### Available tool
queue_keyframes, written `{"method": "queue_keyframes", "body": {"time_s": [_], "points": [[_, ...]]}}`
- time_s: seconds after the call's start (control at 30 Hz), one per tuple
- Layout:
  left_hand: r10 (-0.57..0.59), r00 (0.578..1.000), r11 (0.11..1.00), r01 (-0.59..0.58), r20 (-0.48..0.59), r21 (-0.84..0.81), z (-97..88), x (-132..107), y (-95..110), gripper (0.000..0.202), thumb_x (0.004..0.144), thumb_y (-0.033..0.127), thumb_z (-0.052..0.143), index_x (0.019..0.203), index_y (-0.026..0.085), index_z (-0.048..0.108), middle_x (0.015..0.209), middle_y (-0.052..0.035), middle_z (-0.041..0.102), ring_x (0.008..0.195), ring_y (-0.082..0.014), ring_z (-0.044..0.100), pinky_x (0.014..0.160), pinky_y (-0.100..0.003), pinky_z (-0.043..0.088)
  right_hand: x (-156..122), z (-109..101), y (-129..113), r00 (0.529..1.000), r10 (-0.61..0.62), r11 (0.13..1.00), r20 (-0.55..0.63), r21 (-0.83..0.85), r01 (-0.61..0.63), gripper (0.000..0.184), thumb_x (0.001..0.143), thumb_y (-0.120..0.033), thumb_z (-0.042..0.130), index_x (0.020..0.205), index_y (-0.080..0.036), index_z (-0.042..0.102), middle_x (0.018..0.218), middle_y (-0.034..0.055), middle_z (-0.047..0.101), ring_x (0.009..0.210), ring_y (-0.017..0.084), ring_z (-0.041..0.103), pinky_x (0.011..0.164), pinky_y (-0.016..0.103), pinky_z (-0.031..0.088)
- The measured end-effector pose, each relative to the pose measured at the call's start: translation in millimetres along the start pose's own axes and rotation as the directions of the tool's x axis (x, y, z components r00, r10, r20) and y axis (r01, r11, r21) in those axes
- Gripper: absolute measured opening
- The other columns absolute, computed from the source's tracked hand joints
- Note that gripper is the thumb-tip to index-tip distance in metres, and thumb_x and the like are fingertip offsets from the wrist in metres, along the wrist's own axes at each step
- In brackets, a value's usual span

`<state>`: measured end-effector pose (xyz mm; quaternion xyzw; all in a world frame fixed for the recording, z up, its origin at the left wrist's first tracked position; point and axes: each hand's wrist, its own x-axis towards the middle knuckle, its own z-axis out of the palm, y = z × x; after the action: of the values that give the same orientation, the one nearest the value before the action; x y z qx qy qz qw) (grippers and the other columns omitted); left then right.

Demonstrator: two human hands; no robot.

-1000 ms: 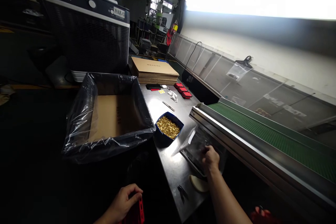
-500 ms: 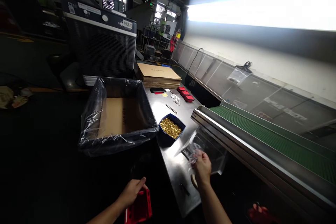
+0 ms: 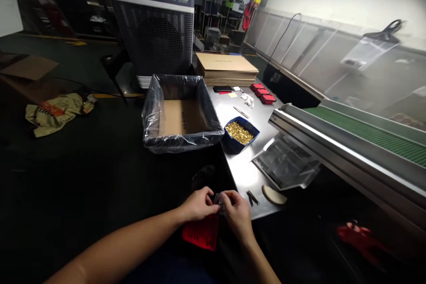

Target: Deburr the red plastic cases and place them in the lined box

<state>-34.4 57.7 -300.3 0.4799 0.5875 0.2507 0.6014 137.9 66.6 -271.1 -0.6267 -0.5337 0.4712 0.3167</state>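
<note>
Close together at the table's near edge, both my hands pinch a small crumpled clear plastic bag (image 3: 218, 199). My left hand (image 3: 198, 205) is closed, its thumb and fingertips at the bag's left side. My right hand (image 3: 238, 214) grips the bag from the other side with thumb and forefinger. Just below my left hand is a red plastic housing (image 3: 201, 233); what supports it is hidden. To the right lie small black snips (image 3: 253, 198) and a pale half-round piece (image 3: 274, 195). Farther up stands a blue bin (image 3: 237, 143) full of small brass-coloured parts.
A carton lined with clear plastic (image 3: 183, 141) stands left of the metal table (image 3: 242, 173). A clear plastic-covered tray (image 3: 288, 164) sits beside the green conveyor (image 3: 372, 131). Stacked cardboard (image 3: 229, 69) and several red housings (image 3: 262, 93) are at the back.
My right hand has brought the clear bag from over the tray down to my left hand. My left hand has shifted from the red housing's edge onto the bag. The view has turned left.
</note>
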Motion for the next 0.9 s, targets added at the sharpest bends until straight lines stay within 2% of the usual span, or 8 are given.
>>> {"method": "queue_keyframes", "body": {"time_s": [0.13, 0.23, 0.3, 0.4, 0.53, 0.67, 0.83, 0.9], "points": [[-0.082, 0.995, 0.996, 0.084, 0.049, -0.042, 11.6, -6.5, -10.4, 0.024, 0.085, 0.032, 0.073, 0.071, 0.015, 0.064, 0.066, 0.0003, 0.063, 0.063, -0.0148, 0.057, 0.065, -0.028, 0.046, -34.8, 9.9, -5.6, 0.994, -0.091, 0.957, 0.06, -0.27, 0.104, 0.019, 0.086, -0.036, 0.057, 0.088, -0.025, 0.073, 0.092, 0.0053, 0.061, 0.075, 0.017, 0.051, 0.07, 0.031, 0.035], [-0.181, 0.983, 0.965, 0.186, 0.041, -0.185, 12.8, -15.0, -24.9, 0.034, 0.095, 0.04, 0.064, 0.074, 0.014, 0.063, 0.067, 0.0014, 0.062, 0.062, -0.0142, 0.059, 0.068, -0.03, 0.052, -55.5, 3.4, 14.8, 0.998, -0.054, 0.934, 0.017, -0.352, 0.057, 0.021, 0.087, -0.027, 0.05, 0.096, -0.024, 0.069, 0.1, 0.0073, 0.057, 0.077, 0.018, 0.047, 0.066, 0.032, 0.027], [-0.243, 0.97, 0.928, 0.235, 0.006, -0.288, 10.3, -24.6, -33.7, 0.033, 0.098, 0.039, 0.061, 0.078, 0.013, 0.062, 0.069, 0.0013, 0.062, 0.062, -0.0134, 0.06, 0.066, -0.029, 0.052, -64.8, -0.5, 35.1, 1.0, 0.014, 0.941, 0.011, -0.337, -0.009, 0.017, 0.084, -0.033, 0.057, 0.092, -0.021, 0.065, 0.093, 0.0071, 0.058, 0.074, 0.017, 0.047, 0.065, 0.031, 0.027], [-0.31, 0.95, 0.876, 0.266, -0.046, -0.403, 5.6, -40.2, -42.1, 0.025, 0.098, 0.034, 0.061, 0.086, 0.013, 0.062, 0.074, 0.0006, 0.063, 0.064, -0.0126, 0.06, 0.064, -0.027, 0.052, -68.7, 1.7, 54.6, 0.99, 0.129, 0.968, 0.059, -0.224, -0.113, 0.037, 0.079, -0.055, 0.065, 0.08, -0.019, 0.057, 0.07, 0.0028, 0.055, 0.062, 0.015, 0.046, 0.061, 0.03, 0.033], [-0.364, 0.925, 0.84, 0.275, -0.109, -0.467, -1.3, -54.3, -49.9, 0.023, 0.096, 0.036, 0.065, 0.093, 0.013, 0.062, 0.077, -0.0003, 0.064, 0.064, -0.0123, 0.059, 0.061, -0.026, 0.05, -56.9, 2.9, 44.7, 0.956, 0.137, 0.99, 0.261, 0.001, -0.143, 0.053, 0.085, -0.071, 0.049, 0.091, -0.018, 0.054, 0.071, 0.0025, 0.059, 0.054, 0.012, 0.044, 0.051, 0.027, 0.036], [-0.378, 0.917, 0.824, 0.269, -0.13, -0.499, -9.8, -63.7, -57.3, 0.031, 0.094, 0.043, 0.068, 0.092, 0.013, 0.058, 0.077, -0.0006, 0.064, 0.062, -0.0117, 0.059, 0.061, -0.025, 0.048, -53.1, -10.0, 29.9, 0.891, -0.009, 0.999, 0.455, 0.04, -0.01, 0.042, 0.084, -0.06, 0.062, 0.089, -0.018, 0.063, 0.075, 0.0017, 0.062, 0.062, 0.011, 0.05, 0.059, 0.024, 0.042], [-0.369, 0.915, 0.833, 0.248, -0.163, -0.495, -13.3, -68.2, -64.6, 0.027, 0.09, 0.036, 0.072, 0.091, 0.014, 0.056, 0.073, 0.0012, 0.062, 0.06, -0.012, 0.058, 0.058, -0.024, 0.047, -74.7, -10.1, 39.6, 0.741, -0.253, 0.918, 0.622, -0.088, 0.387, 0.02, 0.098, -0.034, 0.048, 0.099, -0.024, 0.065, 0.079, -0.0002, 0.065, 0.063, 0.01, 0.056, 0.062, 0.021, 0.043], [-0.364, 0.905, 0.852, 0.228, -0.221, -0.472, -11.1, -66.5, -66.3, 0.021, 0.09, 0.029, 0.071, 0.09, 0.015, 0.054, 0.069, 0.0039, 0.057, 0.057, -0.0104, 0.054, 0.054, -0.022, 0.042, -81.9, -3.4, 44.3, 0.743, -0.304, 0.919, 0.597, -0.023, 0.394, 0.017, 0.097, -0.03, 0.05, 0.101, -0.025, 0.066, 0.081, 0.0005, 0.068, 0.067, 0.01, 0.061, 0.065, 0.021, 0.046]]}}
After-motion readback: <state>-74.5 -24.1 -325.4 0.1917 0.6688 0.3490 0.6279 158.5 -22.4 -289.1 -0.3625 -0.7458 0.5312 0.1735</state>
